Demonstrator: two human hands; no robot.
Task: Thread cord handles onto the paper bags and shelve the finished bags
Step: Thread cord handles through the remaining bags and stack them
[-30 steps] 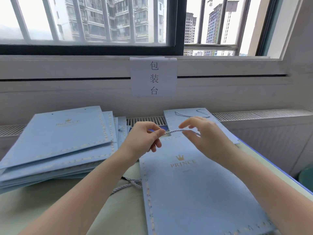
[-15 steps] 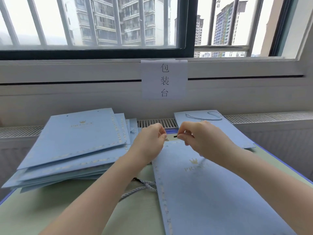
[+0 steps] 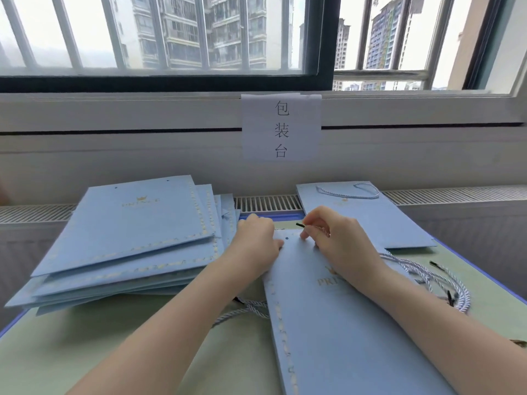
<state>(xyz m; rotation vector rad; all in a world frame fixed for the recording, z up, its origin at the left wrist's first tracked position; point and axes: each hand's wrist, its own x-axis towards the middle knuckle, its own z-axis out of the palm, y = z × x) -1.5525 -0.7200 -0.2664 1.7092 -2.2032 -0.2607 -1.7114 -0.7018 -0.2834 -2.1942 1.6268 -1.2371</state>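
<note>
Right grip (image 3: 332, 238) pinching cord tip (image 3: 300, 224)

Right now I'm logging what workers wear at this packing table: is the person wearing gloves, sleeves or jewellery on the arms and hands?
Neither. The left hand and right hand are bare, with no gloves, and no rings or watch show. Both forearms are uncovered as far as the picture's lower edge; no sleeve shows.

Green table (image 3: 85, 352) carries stacked blue bags (image 3: 128, 238), loose cords (image 3: 433, 277), 2 single bags (image 3: 342, 337).
</note>
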